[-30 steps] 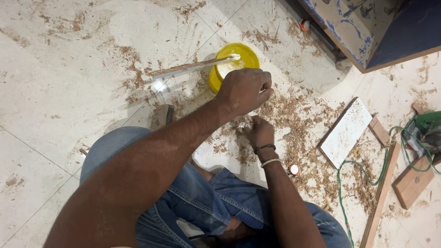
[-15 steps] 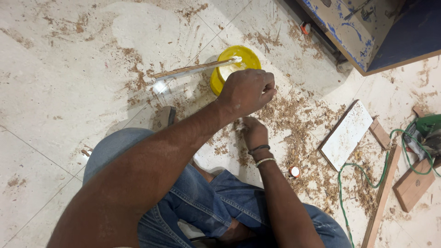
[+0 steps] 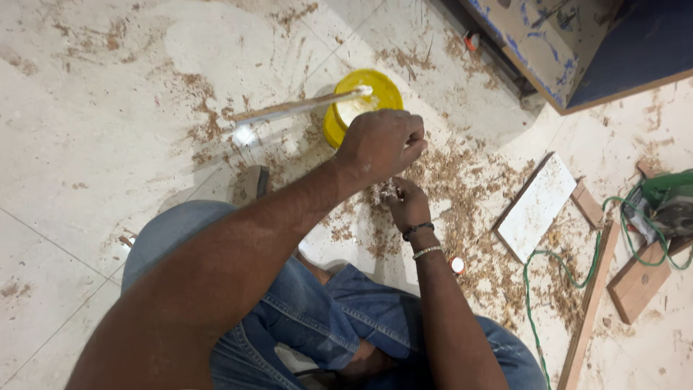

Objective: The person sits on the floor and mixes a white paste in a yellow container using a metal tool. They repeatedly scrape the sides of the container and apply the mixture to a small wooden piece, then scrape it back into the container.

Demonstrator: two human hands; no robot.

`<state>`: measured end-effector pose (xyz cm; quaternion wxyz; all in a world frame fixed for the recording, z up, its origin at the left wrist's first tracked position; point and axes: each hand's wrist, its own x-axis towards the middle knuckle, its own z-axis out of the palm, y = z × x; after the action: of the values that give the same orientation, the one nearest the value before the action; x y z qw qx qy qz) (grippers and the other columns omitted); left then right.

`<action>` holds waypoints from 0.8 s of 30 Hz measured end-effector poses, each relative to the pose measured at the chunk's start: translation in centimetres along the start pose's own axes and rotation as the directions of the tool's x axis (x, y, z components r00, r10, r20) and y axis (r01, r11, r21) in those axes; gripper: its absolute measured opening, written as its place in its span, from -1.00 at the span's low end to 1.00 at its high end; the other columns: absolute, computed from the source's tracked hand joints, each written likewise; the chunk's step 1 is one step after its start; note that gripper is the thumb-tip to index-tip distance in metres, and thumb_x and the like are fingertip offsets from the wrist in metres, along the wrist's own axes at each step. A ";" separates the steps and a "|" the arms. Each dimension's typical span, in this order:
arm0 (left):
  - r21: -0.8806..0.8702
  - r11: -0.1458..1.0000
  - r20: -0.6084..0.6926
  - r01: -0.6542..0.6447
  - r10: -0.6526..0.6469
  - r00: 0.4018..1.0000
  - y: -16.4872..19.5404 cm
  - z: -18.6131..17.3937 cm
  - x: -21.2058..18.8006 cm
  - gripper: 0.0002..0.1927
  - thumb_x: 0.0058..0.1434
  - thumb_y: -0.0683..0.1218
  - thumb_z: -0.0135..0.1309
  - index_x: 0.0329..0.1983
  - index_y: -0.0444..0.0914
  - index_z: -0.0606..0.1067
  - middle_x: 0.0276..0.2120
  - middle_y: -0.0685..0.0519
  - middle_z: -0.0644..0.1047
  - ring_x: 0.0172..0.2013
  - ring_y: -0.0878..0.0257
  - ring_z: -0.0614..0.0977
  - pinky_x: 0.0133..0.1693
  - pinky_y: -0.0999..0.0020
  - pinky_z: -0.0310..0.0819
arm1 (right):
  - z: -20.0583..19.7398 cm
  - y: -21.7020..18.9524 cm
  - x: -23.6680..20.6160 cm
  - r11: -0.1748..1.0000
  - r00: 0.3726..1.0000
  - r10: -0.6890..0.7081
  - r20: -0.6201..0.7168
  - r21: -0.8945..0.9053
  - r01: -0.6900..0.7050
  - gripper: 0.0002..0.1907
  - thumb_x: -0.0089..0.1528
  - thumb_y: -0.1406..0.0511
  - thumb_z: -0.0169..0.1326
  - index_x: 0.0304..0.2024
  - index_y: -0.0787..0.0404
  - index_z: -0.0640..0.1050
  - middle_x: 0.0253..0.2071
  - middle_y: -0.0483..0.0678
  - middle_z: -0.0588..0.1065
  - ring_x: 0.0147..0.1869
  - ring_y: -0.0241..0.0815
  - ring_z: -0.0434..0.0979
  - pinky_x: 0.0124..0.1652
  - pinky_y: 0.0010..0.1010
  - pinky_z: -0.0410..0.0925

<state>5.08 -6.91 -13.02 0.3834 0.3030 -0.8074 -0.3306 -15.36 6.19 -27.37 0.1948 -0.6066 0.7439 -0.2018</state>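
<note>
Barely shifted, fisted left hand [image 3: 381, 144] beside yellow tub [image 3: 361, 105]; right hand [image 3: 406, 204] pinching pale scrap [image 3: 381, 191]

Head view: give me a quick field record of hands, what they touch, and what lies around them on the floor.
left hand: closed in a fist, raised over the floor beside the yellow bowl
right hand: low on the floor, fingers in a small pale clump among wood shavings; grip unclear
yellow bowl: holds white paste; a long stick rests across its rim
white board: flat on the floor, right of the hands
green power tool: far right, with green cord
</note>
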 end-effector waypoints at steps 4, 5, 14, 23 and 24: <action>-0.006 1.000 -0.012 -0.017 0.017 1.000 -0.1 0.2 -0.2 -0.82 0.22 0.01 0.16 -0.36 -0.19 0.53 -0.42 0.04 0.60 -0.32 0.05 0.66 -0.27 0.09 0.52 | 0.4 -1.1 -0.2 0.972 0.984 0.179 0.020 -0.161 -0.173 -0.54 0.09 0.31 0.31 0.06 0.17 0.61 -0.15 0.10 0.63 -0.10 0.01 0.69 -0.02 -0.24 0.52; -0.001 1.000 -0.007 -0.012 0.012 1.000 -0.1 0.2 -0.3 -0.82 0.21 0.01 0.16 -0.36 -0.19 0.53 -0.42 0.04 0.60 -0.32 0.06 0.66 -0.26 0.09 0.52 | 0.5 -1.4 -0.1 0.967 0.988 0.151 0.000 -0.207 -0.148 -0.54 0.08 0.29 0.32 0.05 0.16 0.62 -0.13 0.10 0.63 -0.08 0.01 0.69 -0.01 -0.24 0.52; -0.005 1.000 0.029 0.013 -0.013 0.999 0.1 0.4 -0.5 -0.83 0.22 0.01 0.18 -0.35 -0.17 0.54 -0.41 0.05 0.60 -0.31 0.06 0.66 -0.26 0.09 0.52 | -0.3 -0.3 -0.4 0.910 0.925 0.379 -0.001 -0.182 -0.373 -0.43 0.15 0.15 0.27 0.18 0.16 0.50 -0.13 0.13 0.61 -0.11 0.02 0.67 -0.06 -0.19 0.48; 0.072 0.997 0.049 0.007 -0.010 0.999 -0.2 0.7 -0.5 -0.82 0.25 -0.01 0.16 -0.35 -0.20 0.53 -0.43 0.03 0.59 -0.35 0.08 0.66 -0.29 0.11 0.53 | -0.5 -0.6 -0.3 0.953 0.950 0.299 0.091 -0.086 -0.292 -0.53 0.19 0.27 0.19 0.17 0.18 0.55 -0.25 0.19 0.62 -0.21 0.06 0.66 -0.13 -0.18 0.49; 0.094 0.996 0.045 0.000 -0.004 0.999 -0.2 0.8 -0.6 -0.81 0.26 0.00 0.17 -0.34 -0.21 0.52 -0.42 0.02 0.58 -0.36 0.08 0.65 -0.30 0.11 0.53 | -0.8 -1.1 -0.7 0.953 0.955 0.290 0.068 -0.116 -0.281 -0.53 0.16 0.26 0.22 0.13 0.19 0.56 -0.25 0.17 0.62 -0.21 0.04 0.66 -0.13 -0.18 0.48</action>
<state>4.78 -6.36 -13.79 0.3498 0.3141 -0.8303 -0.2993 -14.81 6.72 -26.06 0.2209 -0.5101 0.8244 -0.1066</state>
